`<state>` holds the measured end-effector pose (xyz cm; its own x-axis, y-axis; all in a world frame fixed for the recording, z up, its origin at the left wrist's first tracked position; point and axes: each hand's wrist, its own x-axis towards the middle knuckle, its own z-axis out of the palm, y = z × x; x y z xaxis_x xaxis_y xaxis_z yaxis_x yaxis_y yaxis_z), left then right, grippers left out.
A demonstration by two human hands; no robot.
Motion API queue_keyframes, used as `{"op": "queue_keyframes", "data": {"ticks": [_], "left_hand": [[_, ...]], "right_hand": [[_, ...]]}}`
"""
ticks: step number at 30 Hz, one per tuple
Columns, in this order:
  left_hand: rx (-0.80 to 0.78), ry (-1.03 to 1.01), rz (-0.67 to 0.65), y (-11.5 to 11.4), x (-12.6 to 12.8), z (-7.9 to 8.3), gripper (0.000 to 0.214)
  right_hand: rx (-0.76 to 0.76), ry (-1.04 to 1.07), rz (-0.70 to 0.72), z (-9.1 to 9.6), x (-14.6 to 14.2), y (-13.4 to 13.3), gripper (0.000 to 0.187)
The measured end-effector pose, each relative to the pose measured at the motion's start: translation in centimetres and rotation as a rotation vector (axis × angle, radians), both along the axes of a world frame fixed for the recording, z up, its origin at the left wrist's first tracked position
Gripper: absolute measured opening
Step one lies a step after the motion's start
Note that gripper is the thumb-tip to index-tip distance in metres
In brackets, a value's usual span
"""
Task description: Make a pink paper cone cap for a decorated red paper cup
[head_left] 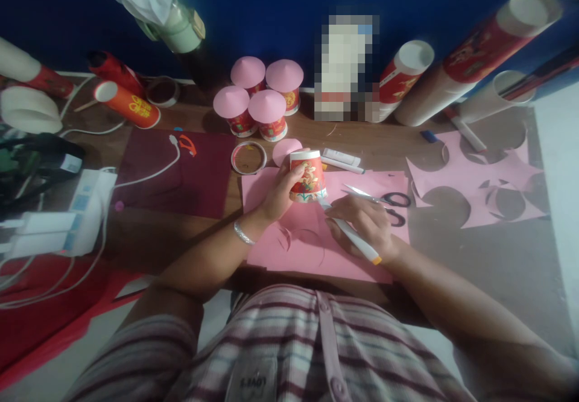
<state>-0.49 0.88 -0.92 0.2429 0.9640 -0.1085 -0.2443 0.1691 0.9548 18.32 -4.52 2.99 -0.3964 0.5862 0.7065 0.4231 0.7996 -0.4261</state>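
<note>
My left hand (279, 191) is closed around a red paper cup (308, 176) with a gold figure on it, held upside down. Teal marks run along the cup's white lower rim. In my right hand (364, 221) is a white marker (355, 239) with a yellow end, its other end close to that rim; whether it touches, I cannot tell. Below both hands lie pink paper sheets (280, 251). Scissors (377, 198) with dark handles rest on them beside my right hand. A pink paper disc or cone (286, 149) sits just behind the cup.
Several red cups topped with pink cones (248, 72) stand at the back. A tape roll (248, 157) and a white marker with teal cap (342, 164) lie behind the sheets. Cut pink scraps (479, 173) are at right, a power strip (85, 215) at left, tall cups (479, 58) back right.
</note>
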Motion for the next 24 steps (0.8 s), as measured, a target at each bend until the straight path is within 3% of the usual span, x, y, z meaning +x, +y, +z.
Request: {"op": "queue_keyframes", "data": {"ticks": [15,24], "left_hand": [[-0.031,-0.092,-0.044,-0.08,-0.1,-0.2,0.036],[-0.004,-0.007,-0.036,-0.02,-0.14,0.19,0.033]], "right_hand": [[0.007,0.014,-0.004,-0.02,-0.13,-0.04,0.02],[0.005,0.011,-0.058,0.02,0.03,0.04,0.023]]}}
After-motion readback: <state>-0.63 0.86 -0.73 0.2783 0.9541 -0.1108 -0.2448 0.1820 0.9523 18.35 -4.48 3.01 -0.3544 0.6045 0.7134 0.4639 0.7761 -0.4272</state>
